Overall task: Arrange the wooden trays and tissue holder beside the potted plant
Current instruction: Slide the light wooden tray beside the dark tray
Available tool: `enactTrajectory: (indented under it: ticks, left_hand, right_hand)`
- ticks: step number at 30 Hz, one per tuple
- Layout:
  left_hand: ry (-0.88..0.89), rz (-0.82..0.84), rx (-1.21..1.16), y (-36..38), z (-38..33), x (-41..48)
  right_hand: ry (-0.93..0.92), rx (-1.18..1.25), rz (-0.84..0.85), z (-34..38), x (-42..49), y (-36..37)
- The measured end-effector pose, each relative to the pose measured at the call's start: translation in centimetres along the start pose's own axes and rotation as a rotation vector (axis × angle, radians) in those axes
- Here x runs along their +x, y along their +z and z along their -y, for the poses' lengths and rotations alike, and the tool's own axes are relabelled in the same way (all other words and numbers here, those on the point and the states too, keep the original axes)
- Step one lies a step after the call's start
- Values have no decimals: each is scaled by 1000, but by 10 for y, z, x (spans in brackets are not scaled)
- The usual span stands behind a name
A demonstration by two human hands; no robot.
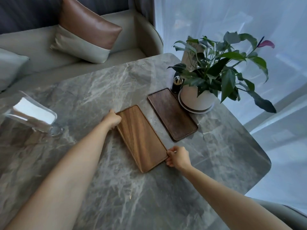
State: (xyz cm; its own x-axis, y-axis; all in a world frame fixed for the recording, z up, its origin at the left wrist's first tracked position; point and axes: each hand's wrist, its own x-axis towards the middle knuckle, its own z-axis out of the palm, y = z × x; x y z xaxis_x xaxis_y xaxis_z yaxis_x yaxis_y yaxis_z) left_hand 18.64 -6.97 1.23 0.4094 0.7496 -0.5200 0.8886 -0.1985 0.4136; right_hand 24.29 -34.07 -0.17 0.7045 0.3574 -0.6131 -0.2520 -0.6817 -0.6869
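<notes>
A light brown wooden tray (141, 138) lies flat on the grey marble table (99, 97). My left hand (112, 119) grips its far left corner and my right hand (178, 156) grips its near right corner. A darker wooden tray (172, 113) lies just to the right of it, its far end touching the saucer of the potted plant (196, 98), which stands in a white pot. The clear tissue holder (33, 113), filled with white napkins, stands apart at the table's left side.
A small dark toothpick jar (177, 83) and a card sign (192, 58) stand behind the plant. A grey sofa with a brown-and-grey cushion (88, 30) runs along the far side. The table's rounded right edge (265, 160) faces a sheer curtain.
</notes>
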Motion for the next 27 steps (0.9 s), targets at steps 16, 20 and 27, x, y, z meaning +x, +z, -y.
enactTrajectory:
  ticks: [16,20,27]
  left_hand:
    - [6,7,83,13,-36,45]
    - [25,29,80,16,-37,51]
    - [71,21,106,19,-38,52]
  right_hand:
    - [-84,-40,-137,11,28,-5]
    - [-133,-62,-162,10,25,-2]
    - [-181,-140,-175,13,23,2]
